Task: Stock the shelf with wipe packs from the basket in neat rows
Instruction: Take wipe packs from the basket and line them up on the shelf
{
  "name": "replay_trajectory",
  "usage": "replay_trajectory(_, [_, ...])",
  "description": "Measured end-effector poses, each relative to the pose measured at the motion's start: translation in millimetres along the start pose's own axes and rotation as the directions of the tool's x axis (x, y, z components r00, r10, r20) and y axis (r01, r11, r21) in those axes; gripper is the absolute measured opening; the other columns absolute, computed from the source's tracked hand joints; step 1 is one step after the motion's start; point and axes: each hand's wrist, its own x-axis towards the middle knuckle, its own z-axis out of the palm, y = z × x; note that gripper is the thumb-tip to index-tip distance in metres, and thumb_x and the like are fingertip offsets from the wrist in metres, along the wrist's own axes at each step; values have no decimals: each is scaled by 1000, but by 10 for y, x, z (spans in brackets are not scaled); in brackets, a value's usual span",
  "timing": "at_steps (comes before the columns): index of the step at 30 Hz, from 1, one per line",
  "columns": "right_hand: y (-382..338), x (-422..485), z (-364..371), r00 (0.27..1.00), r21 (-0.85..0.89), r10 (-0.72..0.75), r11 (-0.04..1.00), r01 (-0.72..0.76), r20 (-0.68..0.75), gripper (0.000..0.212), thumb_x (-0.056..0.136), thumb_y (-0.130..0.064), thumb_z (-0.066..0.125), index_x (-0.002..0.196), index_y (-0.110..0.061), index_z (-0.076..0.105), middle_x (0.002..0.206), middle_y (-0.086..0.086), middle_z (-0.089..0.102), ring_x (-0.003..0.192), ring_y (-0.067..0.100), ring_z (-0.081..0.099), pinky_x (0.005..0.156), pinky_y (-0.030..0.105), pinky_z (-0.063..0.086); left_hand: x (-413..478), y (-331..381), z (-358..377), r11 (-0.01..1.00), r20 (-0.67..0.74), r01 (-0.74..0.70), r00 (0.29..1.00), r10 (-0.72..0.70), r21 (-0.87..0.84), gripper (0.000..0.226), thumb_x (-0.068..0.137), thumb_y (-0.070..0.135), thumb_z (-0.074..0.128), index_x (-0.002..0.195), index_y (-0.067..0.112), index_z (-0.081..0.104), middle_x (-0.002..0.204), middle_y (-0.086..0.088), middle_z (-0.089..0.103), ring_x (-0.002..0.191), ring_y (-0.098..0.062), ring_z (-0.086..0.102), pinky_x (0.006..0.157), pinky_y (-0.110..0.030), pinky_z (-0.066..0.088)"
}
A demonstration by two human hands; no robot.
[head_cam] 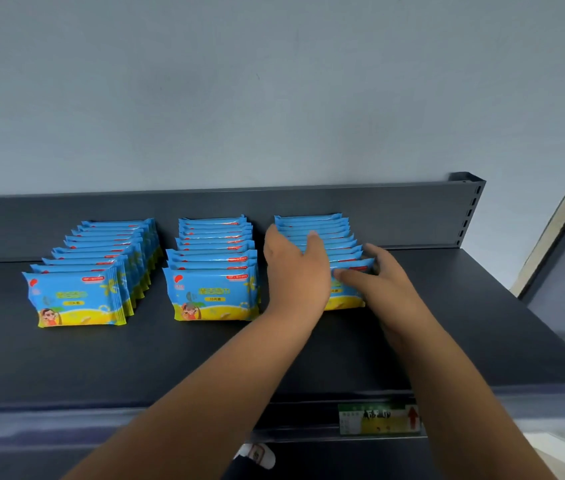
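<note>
Three rows of blue and yellow wipe packs stand upright on the dark shelf (205,358): a left row (76,299), a middle row (213,292) and a right row (319,230). My left hand (295,268) lies flat against the left side and front of the right row, fingers straight. My right hand (374,282) touches the front pack of that row from the right, fingers extended. Most of that front pack's face is hidden behind both hands. The basket is not in view.
The shelf's back panel (412,209) rises behind the rows, ending in a slotted upright (471,206) at the right. A green and yellow price label (378,419) sits on the shelf's front edge. A grey wall is behind.
</note>
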Motion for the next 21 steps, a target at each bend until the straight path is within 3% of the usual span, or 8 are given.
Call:
replay_trajectory(2, [26,74,-53,996,114,30,993,-39,83,76,68,-8,86,138,-16,57,123,5,74,109,25,74,100,49,55,22,-106,56,974,-70,160,982,-173,-161,60,103,41,46,155,19,27,145,-2,51,125,-19,55,107,-39,46])
replay_trajectory(4, [31,183,-111,990,155,67,984,-87,127,103,54,-6,92,146,-15,48,132,8,69,113,29,72,103,50,53,56,-230,69,936,-70,280,951,-301,-214,54,105,45,40,151,19,34,138,-2,57,121,-22,59,104,-43,49])
replay_trajectory(7, [-14,310,-162,975,159,126,975,-156,184,139,35,1,96,157,-22,33,149,7,53,123,31,65,105,52,52,56,-331,59,949,-26,242,967,-252,-201,27,101,43,46,120,28,58,114,6,67,106,-17,65,94,-41,54])
replay_trajectory(10, [-100,369,-172,956,184,149,963,-199,255,137,46,14,82,162,-27,21,153,4,46,124,32,62,104,51,52,71,-320,64,956,-17,176,983,-185,-232,25,86,41,55,108,32,63,107,9,70,97,-13,69,89,-42,58])
replay_trajectory(13, [-133,442,-169,925,176,161,956,-232,344,132,48,17,78,161,-26,25,147,13,56,122,38,65,103,58,52,163,-271,86,894,21,241,967,-252,-378,50,81,41,57,129,28,60,115,4,71,98,-17,71,89,-44,60])
replay_trajectory(17, [-155,469,-149,899,205,130,951,-232,418,114,52,19,69,153,-25,41,139,21,62,121,46,64,104,65,48,294,-311,109,858,74,249,968,-242,-450,29,92,34,58,119,27,66,110,-1,75,97,-24,74,86,-48,62])
replay_trajectory(21, [-131,506,-156,907,218,118,951,-221,403,129,48,19,70,159,-30,27,142,16,61,121,44,65,99,61,52,419,-340,99,805,156,270,963,-220,-529,32,95,36,58,121,19,67,113,-8,76,101,-29,74,88,-51,61])
